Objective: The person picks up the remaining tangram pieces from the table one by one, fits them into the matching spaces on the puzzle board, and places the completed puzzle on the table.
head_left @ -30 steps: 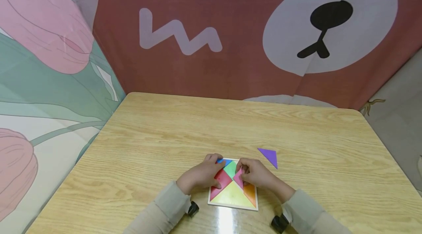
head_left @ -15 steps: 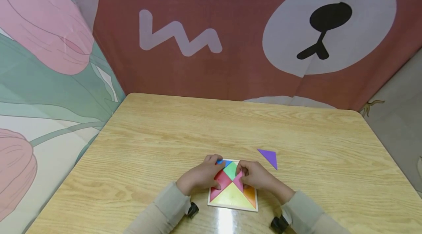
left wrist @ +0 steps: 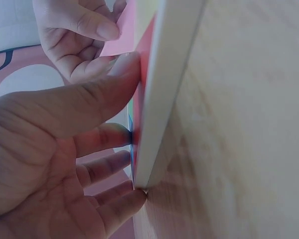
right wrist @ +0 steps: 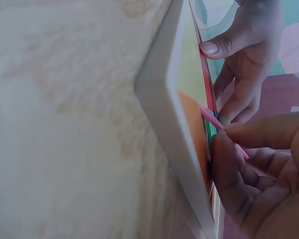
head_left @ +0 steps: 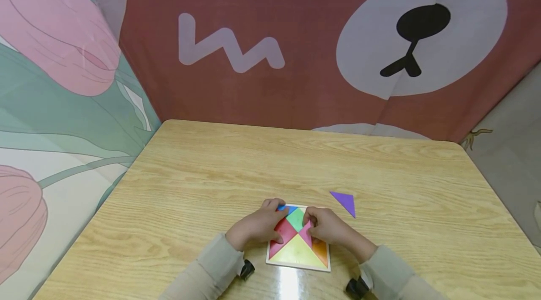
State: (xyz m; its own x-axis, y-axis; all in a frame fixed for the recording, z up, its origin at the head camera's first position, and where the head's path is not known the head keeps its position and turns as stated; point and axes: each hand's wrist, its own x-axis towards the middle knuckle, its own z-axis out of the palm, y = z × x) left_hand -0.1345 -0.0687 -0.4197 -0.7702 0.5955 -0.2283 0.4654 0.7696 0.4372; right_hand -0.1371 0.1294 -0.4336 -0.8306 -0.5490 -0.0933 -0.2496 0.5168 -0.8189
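Observation:
A square tangram board (head_left: 298,267) with a pale raised rim lies near the front of the table. Yellow (head_left: 297,252), orange (head_left: 321,252), green (head_left: 296,218), blue (head_left: 291,208) and red (head_left: 285,230) pieces sit in it. My right hand (head_left: 327,227) pinches a pink triangle (right wrist: 224,130) between thumb and fingertip; in the right wrist view it tilts up from the board, its lower edge by the orange piece. My left hand (head_left: 259,225) rests on the board's left side, thumb on the red piece, other fingertips at the far left corner.
A purple triangle (head_left: 345,202) lies flat on the wooden table (head_left: 236,164), beyond the board to the right. Behind the table hangs a brown cloth (head_left: 253,98) with a cartoon face. Black wrist cameras (head_left: 357,287) are worn below both hands.
The pink triangle, pinched in my right hand, has shifted slightly and leans a little differently over the board. My left hand stays in place, and the purple triangle has not moved.

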